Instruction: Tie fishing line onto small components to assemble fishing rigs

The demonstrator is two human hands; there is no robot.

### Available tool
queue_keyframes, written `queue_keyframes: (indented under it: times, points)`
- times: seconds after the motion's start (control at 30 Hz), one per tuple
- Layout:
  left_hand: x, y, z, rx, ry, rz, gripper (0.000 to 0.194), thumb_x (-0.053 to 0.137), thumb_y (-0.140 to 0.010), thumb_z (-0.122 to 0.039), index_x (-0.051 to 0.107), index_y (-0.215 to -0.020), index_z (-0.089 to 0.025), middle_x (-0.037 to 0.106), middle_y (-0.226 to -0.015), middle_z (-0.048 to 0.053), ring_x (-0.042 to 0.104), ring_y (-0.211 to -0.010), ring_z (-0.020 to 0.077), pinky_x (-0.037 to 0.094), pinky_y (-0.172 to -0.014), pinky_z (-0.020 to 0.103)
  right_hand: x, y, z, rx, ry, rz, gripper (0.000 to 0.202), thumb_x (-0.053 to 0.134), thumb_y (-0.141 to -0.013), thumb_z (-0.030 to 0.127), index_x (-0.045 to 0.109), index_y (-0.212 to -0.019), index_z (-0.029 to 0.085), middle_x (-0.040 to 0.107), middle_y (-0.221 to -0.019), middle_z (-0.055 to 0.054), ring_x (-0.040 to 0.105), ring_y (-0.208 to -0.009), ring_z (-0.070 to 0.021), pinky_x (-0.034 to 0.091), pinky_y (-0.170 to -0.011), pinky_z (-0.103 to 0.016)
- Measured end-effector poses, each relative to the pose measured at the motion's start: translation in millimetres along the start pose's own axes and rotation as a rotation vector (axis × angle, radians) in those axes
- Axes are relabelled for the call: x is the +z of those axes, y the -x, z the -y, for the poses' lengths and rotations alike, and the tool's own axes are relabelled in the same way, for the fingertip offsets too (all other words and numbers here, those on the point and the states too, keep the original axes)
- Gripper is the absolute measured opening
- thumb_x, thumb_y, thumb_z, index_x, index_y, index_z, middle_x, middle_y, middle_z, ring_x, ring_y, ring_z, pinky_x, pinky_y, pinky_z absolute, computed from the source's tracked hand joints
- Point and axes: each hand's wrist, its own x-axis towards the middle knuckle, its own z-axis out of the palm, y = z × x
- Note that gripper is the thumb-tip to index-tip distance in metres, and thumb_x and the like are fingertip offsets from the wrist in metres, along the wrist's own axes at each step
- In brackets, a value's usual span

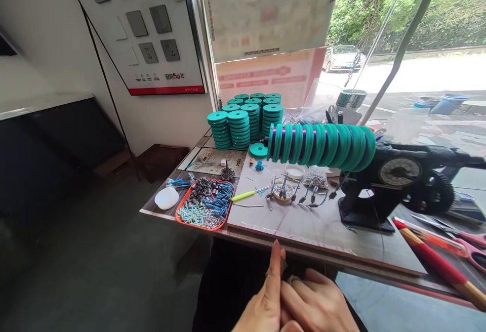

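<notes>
Teal, ridged rings (321, 146) line the spindle of a black metal hand-winding machine (398, 172) with a round dial, standing at the right on a pale, flat work board (304, 231). At the near edge, two bare hands meet: the left hand (264, 291) extends its index finger toward the board, while the right hand (319, 299), wearing a ring, curls its fingers against it; whether anything is pinched between them cannot be told. Left of the board sits an orange-rimmed tray (207, 204) of blue, pale green and dark small parts, beside a round white lid-like piece (166, 198). Across the board's middle lie a yellow-green-handled hook tool (245, 196), a small round dish of silvery bits (283, 190) and dark-tipped blue pieces (304, 198). Stacks of flat teal discs (238, 129) rise at the far left; scissors with pink handles (474, 251) and a red-and-tan stick (436, 263) lie at the right.
</notes>
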Motion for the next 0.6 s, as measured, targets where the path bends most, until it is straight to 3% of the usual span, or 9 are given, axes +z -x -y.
queue_keyframes:
  times: [0.07,0.13,0.2,0.23,0.3,0.37,0.43,0.5,0.6]
  points:
    - [-0.2,-1,3,-0.043,0.023,0.017,0.109,0.04,-0.069,-0.078,-0.008,-0.143,-0.015,0.007,-0.152,0.017,0.015,-0.139,0.0316,0.021,-0.108,0.043,-3,1,0,-0.007,-0.025,0.034,0.048,0.017,-0.094,0.01,0.041,-0.053,0.021,0.046,-0.04,0.005,0.037,-0.031,-0.0084,0.028,-0.045,-0.024]
    - [0.0,-1,5,-0.023,0.179,0.01,0.096,0.052,-0.074,-0.067,0.003,-0.145,-0.025,0.019,-0.152,0.013,0.029,-0.135,0.0287,0.028,-0.105,0.04,-4,2,-1,0.002,-0.039,0.013,0.049,0.017,-0.095,0.012,0.04,-0.053,0.021,0.045,-0.039,0.006,0.036,-0.031,-0.0079,0.028,-0.044,-0.024]
    - [-0.7,-2,3,0.03,0.537,0.019,0.079,0.06,-0.078,-0.053,0.017,-0.142,-0.037,0.037,-0.146,0.01,0.062,-0.102,0.0191,0.047,-0.082,0.028,-5,3,-2,0.024,-0.052,-0.016,0.044,0.023,-0.093,0.012,0.041,-0.053,0.02,0.046,-0.039,0.006,0.038,-0.031,-0.0073,0.028,-0.044,-0.023]
    - [-1.5,-3,0,0.052,0.752,0.034,0.07,0.062,-0.079,-0.047,0.025,-0.139,-0.042,0.046,-0.14,0.009,0.066,-0.074,0.0101,0.048,-0.063,0.019,-6,4,-3,0.04,-0.061,-0.025,0.042,0.027,-0.091,0.011,0.041,-0.053,0.021,0.046,-0.039,0.006,0.039,-0.031,-0.0072,0.029,-0.044,-0.022]
    - [-3.9,-6,-10,0.05,1.09,0.034,0.054,0.065,-0.08,-0.036,0.044,-0.129,-0.045,0.058,-0.128,0.007,0.043,-0.037,-0.0038,0.032,-0.039,0.01,-8,5,-6,0.083,-0.084,-0.014,0.038,0.03,-0.087,0.009,0.04,-0.053,0.021,0.047,-0.039,0.006,0.04,-0.031,-0.0075,0.029,-0.043,-0.022]
    - [-5.8,-8,-20,0.029,1.233,-0.05,0.044,0.066,-0.079,-0.026,0.056,-0.119,-0.042,0.067,-0.109,0.004,0.024,-0.031,-0.0059,0.023,-0.035,0.009,-12,6,-8,0.13,-0.114,0.021,0.035,0.029,-0.086,0.009,0.042,-0.056,0.022,0.049,-0.04,0.007,0.042,-0.032,-0.0074,0.03,-0.041,-0.021]
    - [-5.6,-10,-25,0.0,1.251,-0.128,0.039,0.068,-0.078,-0.02,0.062,-0.112,-0.039,0.07,-0.088,-0.001,0.019,-0.03,-0.0052,0.022,-0.034,0.009,-17,6,-10,0.252,-0.266,0.144,0.028,0.033,-0.088,0.012,0.052,-0.069,0.021,0.06,-0.053,0.005,0.054,-0.043,-0.0071,0.037,-0.046,-0.016]
    - [-2.7,-11,-24,0.005,1.271,-0.117,0.034,0.072,-0.075,-0.021,0.067,-0.105,-0.035,0.068,-0.073,-0.003,0.017,-0.028,-0.0059,0.019,-0.032,0.009,-21,4,-10,0.405,-0.534,0.303,0.019,0.038,-0.09,0.017,0.057,-0.09,0.019,0.069,-0.077,-0.001,0.065,-0.066,-0.009,0.045,-0.06,-0.014]
    - [2.4,-10,-18,-0.053,1.301,-0.088,0.026,0.077,-0.07,-0.025,0.072,-0.095,-0.03,0.066,-0.068,-0.002,0.022,-0.027,-0.0073,0.017,-0.032,0.009,-25,-2,-7,0.578,-0.87,0.453,0.023,0.039,-0.091,0.028,0.058,-0.098,0.019,0.069,-0.095,-0.007,0.066,-0.082,-0.0148,0.047,-0.071,-0.019]
